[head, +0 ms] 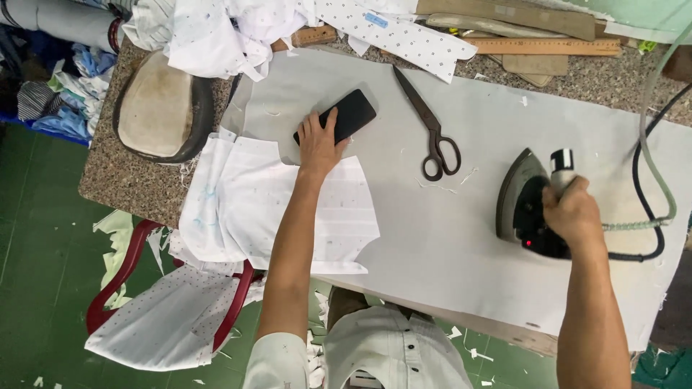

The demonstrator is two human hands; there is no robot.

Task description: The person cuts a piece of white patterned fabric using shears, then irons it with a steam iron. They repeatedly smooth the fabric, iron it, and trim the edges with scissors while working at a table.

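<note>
Head view, looking straight down, shows a pale grey padded pressing cloth [447, 216] spread over a speckled stone-topped table [122, 180]. The left hand [318, 144] lies flat with its fingers pressed onto a flat black rectangular block [339, 115], which sits on the cloth just above a white dotted fabric piece with folded edges [288, 209]; the heel of that hand rests on the upper edge of the fabric. The right hand [573, 212] is wrapped closed around the handle of a heavy grey and black steam iron [530, 209], which stands on the bare cloth well to the right of the fabric, its hoses trailing off toward the table's far edge. Judging from how things lie, the fabric piece is laid out and held in place with folds already formed, yet the iron is apart from it, so pressing on this piece looks unfinished or not begun. Long dark metal tailor's shears [430, 130] rest shut between the two hands. A heap of white dotted cut pieces [231, 29] lies at the back, beside wooden rulers [548, 47], and a worn oval padded pressing cushion [160, 106] sits at the left.
</note>
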